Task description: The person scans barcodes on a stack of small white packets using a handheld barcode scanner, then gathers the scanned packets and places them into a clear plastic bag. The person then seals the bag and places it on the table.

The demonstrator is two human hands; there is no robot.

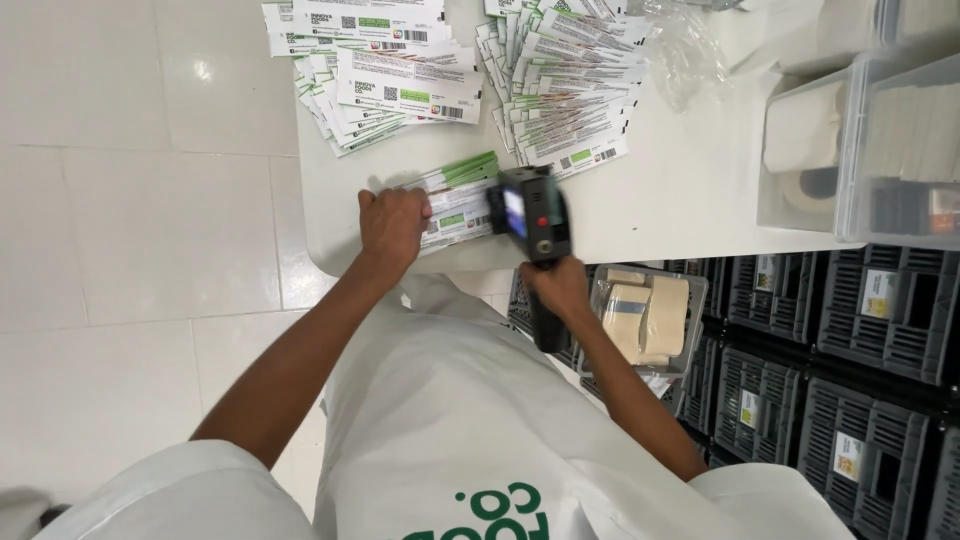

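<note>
My left hand (392,226) presses flat on a fanned row of white and green printed pouches (458,196) at the near edge of the white table (680,190). My right hand (556,285) grips the handle of a black handheld printer (533,218), whose head rests against the right end of that row. The printer has a small lit screen and a red button.
Two larger spreads of the same pouches (395,75) (565,85) lie farther back on the table. Crumpled clear plastic (690,50) and clear bins with paper rolls (810,140) sit at the right. Black crates (850,340) and a tray of tape rolls (645,315) stand below.
</note>
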